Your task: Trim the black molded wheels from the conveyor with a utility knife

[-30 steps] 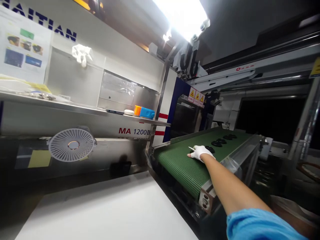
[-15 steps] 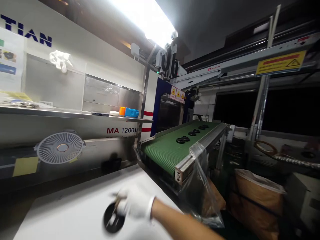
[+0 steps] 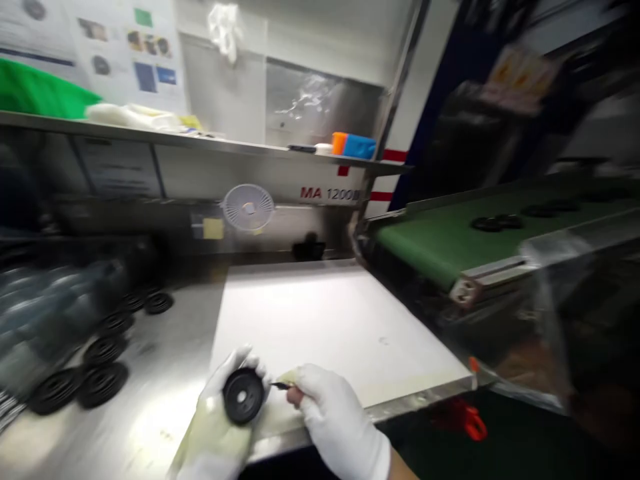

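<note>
In the head view, my left hand, in a white glove, holds a round black wheel-like part with a small light hole at its centre. My gloved right hand is closed round a small, thin dark tool. A bare fingertip shows through this glove. The tool's pointed end lies close to the part's right rim; blur hides whether they touch. Both hands are over the front edge of a white board on the metal table.
Several black round parts lie on the metal table at left, beside clear plastic-wrapped stacks. A green conveyor with more black parts runs at right. Behind stand a small fan and a shelf. Red-orange handles hang at the board's right corner.
My view has swung left and down. The black part, held over the board by my right hand earlier, is now in my left hand. My left hand has come into view.
</note>
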Demonstrator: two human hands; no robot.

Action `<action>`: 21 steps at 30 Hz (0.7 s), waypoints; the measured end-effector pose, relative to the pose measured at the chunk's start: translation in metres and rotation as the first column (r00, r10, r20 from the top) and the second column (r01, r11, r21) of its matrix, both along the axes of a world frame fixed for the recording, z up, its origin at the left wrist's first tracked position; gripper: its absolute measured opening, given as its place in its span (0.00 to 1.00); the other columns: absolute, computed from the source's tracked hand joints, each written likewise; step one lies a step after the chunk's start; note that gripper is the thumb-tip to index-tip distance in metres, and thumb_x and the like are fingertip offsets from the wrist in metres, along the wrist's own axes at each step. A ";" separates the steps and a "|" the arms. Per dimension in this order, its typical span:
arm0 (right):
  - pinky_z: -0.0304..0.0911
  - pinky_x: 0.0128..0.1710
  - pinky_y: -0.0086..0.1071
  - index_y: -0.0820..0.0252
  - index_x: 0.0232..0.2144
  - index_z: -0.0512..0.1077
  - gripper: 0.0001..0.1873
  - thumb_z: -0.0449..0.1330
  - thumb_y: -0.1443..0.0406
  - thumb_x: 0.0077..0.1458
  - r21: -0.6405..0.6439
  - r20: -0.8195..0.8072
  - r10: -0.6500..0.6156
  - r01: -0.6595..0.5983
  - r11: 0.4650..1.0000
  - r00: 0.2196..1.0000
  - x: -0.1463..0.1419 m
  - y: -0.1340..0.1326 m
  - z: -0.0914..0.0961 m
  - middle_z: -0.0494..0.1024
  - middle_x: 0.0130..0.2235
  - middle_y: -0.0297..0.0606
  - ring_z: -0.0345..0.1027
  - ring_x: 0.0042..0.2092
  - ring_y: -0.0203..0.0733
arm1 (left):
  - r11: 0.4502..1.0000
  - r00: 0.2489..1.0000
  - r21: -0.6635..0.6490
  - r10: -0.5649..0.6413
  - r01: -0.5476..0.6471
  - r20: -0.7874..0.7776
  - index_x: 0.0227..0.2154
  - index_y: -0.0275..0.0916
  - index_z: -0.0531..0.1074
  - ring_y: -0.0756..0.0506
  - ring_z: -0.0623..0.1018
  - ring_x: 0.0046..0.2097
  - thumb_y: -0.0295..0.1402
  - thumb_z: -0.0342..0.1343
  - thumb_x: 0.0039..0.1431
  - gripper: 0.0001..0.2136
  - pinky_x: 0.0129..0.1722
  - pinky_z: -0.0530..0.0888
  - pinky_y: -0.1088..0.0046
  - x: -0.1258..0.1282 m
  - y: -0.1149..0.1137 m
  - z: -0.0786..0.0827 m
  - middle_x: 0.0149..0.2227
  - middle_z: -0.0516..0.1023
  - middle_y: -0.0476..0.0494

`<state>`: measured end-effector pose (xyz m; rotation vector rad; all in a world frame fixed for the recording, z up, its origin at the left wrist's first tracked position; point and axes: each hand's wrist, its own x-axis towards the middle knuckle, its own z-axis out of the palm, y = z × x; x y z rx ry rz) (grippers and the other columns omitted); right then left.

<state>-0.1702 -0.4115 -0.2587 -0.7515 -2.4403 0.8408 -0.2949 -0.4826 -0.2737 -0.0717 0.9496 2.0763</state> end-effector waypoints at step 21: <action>0.43 0.24 0.33 0.53 0.28 0.64 0.11 0.45 0.61 0.60 0.283 0.062 -0.161 0.138 0.949 0.985 -0.023 -0.050 -0.048 0.71 0.24 0.30 0.63 0.24 0.39 | 0.967 0.931 0.244 0.155 -0.075 -0.330 0.40 0.38 0.72 0.45 0.73 0.42 0.14 0.61 0.35 0.25 0.53 0.66 0.63 0.000 -0.011 -0.020 0.37 0.74 0.45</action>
